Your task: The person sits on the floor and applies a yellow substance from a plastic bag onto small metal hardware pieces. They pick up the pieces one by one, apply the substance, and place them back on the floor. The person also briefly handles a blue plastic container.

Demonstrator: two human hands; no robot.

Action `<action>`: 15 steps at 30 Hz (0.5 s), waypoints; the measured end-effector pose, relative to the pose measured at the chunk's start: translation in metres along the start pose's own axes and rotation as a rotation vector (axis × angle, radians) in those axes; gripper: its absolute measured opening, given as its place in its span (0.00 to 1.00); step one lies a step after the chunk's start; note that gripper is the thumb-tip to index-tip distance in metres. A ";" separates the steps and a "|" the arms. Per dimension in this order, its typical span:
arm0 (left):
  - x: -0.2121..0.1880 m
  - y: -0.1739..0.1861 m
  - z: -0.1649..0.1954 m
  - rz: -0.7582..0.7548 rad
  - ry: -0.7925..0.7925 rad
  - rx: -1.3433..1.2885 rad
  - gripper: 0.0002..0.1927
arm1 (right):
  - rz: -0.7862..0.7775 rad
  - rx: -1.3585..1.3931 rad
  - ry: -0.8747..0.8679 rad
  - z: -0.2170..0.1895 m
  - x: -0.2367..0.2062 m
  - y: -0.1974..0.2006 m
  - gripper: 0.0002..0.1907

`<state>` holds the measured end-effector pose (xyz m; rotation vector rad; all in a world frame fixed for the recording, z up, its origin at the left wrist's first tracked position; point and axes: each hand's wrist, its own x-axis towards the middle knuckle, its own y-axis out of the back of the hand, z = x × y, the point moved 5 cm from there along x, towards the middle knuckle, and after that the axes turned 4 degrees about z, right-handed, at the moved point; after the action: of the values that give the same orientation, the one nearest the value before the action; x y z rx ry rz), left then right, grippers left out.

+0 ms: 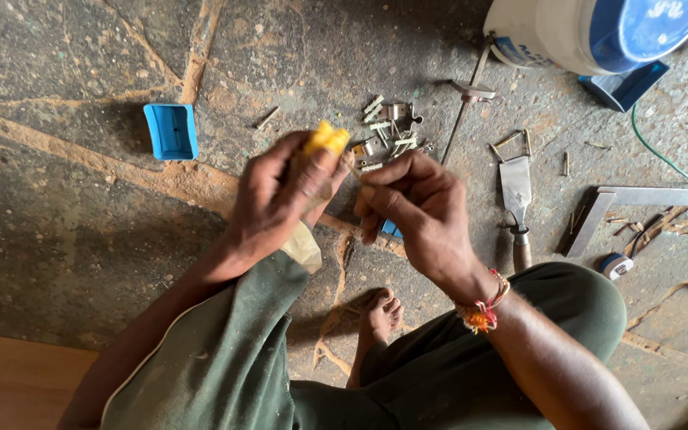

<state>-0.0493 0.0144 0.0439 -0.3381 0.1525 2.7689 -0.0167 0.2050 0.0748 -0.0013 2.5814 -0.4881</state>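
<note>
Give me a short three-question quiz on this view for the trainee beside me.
1. Which hand holds the yellow-handled tool?
2. True or false: the blue tray lies between the white bucket and the putty knife.
3. What lies on the stone floor just beyond both hands?

Key:
1. The left hand; the right hand pinches something small beside it.
2. False; it lies off to the left hand's side.
3. A pile of small metal hardware.
</note>
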 end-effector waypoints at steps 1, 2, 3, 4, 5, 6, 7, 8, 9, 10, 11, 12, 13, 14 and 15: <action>0.000 0.003 0.000 0.047 0.016 -0.018 0.23 | 0.003 -0.006 -0.040 0.002 -0.001 0.001 0.04; 0.000 0.004 0.000 0.058 0.041 -0.030 0.23 | 0.005 -0.033 0.015 -0.002 0.001 0.004 0.04; -0.001 0.006 0.000 0.070 0.066 -0.045 0.22 | 0.007 -0.064 0.069 -0.005 0.004 0.008 0.04; -0.003 0.006 0.000 0.080 0.092 -0.065 0.21 | 0.010 -0.099 0.121 -0.010 0.007 0.014 0.04; -0.003 0.005 0.000 0.080 0.110 -0.127 0.21 | 0.048 -0.126 0.083 -0.009 0.010 0.023 0.08; -0.004 0.005 0.001 0.080 0.126 -0.188 0.21 | 0.086 -0.154 0.048 -0.009 0.014 0.034 0.12; -0.004 0.004 0.001 0.079 0.141 -0.250 0.21 | 0.125 -0.182 0.015 -0.009 0.017 0.047 0.16; -0.004 0.004 0.001 0.079 0.137 -0.272 0.21 | 0.123 -0.350 -0.003 -0.009 0.022 0.059 0.16; -0.003 0.004 0.002 0.077 0.134 -0.295 0.21 | 0.124 -0.517 -0.024 -0.010 0.025 0.073 0.15; -0.003 0.003 0.003 0.072 0.131 -0.321 0.21 | 0.127 -0.685 -0.049 -0.011 0.028 0.089 0.15; -0.002 0.003 0.003 0.071 0.123 -0.321 0.21 | 0.170 -0.809 -0.053 -0.014 0.029 0.108 0.13; -0.001 0.004 0.004 0.072 0.115 -0.320 0.21 | 0.209 -0.933 -0.059 -0.017 0.029 0.126 0.11; 0.000 0.004 0.005 0.075 0.107 -0.316 0.20 | 0.245 -1.056 -0.065 -0.020 0.029 0.144 0.09; 0.000 0.004 0.005 0.066 0.115 -0.297 0.20 | 0.272 -1.160 -0.044 -0.022 0.030 0.159 0.08; 0.000 0.004 0.005 0.060 0.122 -0.275 0.20 | 0.296 -1.262 -0.021 -0.026 0.032 0.174 0.07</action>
<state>-0.0520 0.0117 0.0489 -0.5817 -0.1934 2.8307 -0.0412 0.3732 0.0206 -0.0564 2.3601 1.2352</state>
